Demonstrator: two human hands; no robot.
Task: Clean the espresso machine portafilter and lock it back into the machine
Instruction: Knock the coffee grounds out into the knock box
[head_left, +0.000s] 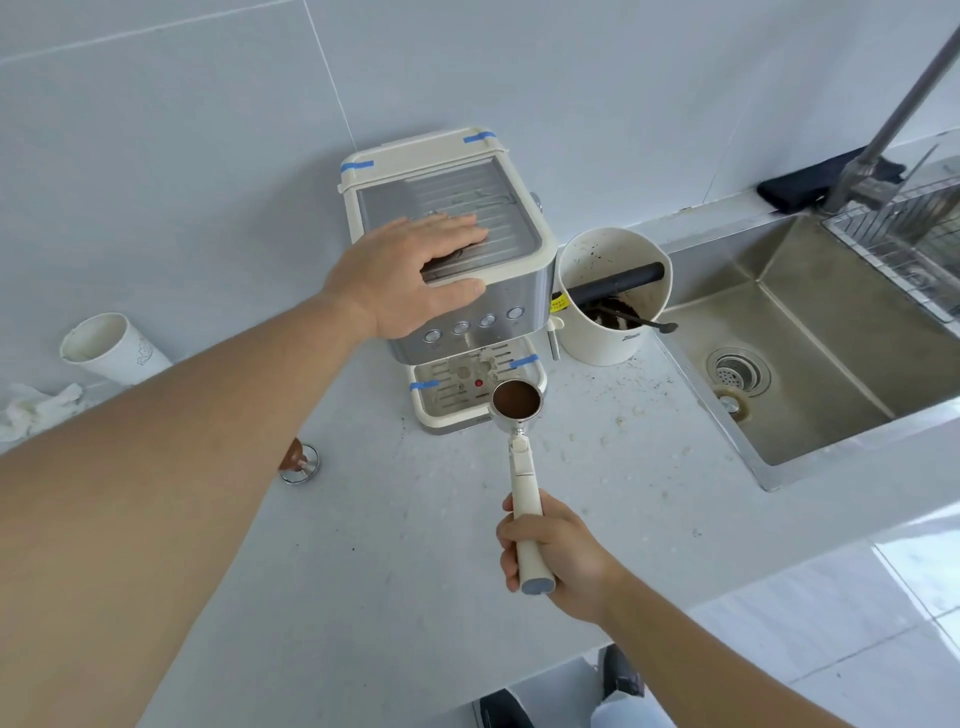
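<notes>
- Nearest the camera, the left forearm crosses the frame from the lower left; its left hand (415, 273) lies flat with fingers spread on the ribbed top of the cream and steel espresso machine (519, 291), thumb over the front edge, apparently steadying it.
- The right hand (553, 553) has its fingers curled round the cream handle of the metal portafilter (517, 402), which is held level above the pale speckled counter (415, 571), its basket just in front of the machine's slotted drip tray (447, 395).
- The basket is full of dark, pressed coffee grounds, so the portafilter is out of the machine but nothing is cleaned yet; I judge emptying, rinsing and locking back in are all left.
- The cream knock box (613, 296) with a black bar across it stands just right of the machine, touching or nearly so, with grounds already inside.
- The steel sink (810, 353) with its drain lies further right, a grey tap above it; its near rim is an edge to clear.
- Open counter lies between the right hand and both the knock box and the sink, dotted with crumbs.
- To the left are a steel tamper (301, 465), partly hidden by the forearm, a tipped white paper cup (111, 348) and crumpled tissue (36, 410), well apart from that path.
</notes>
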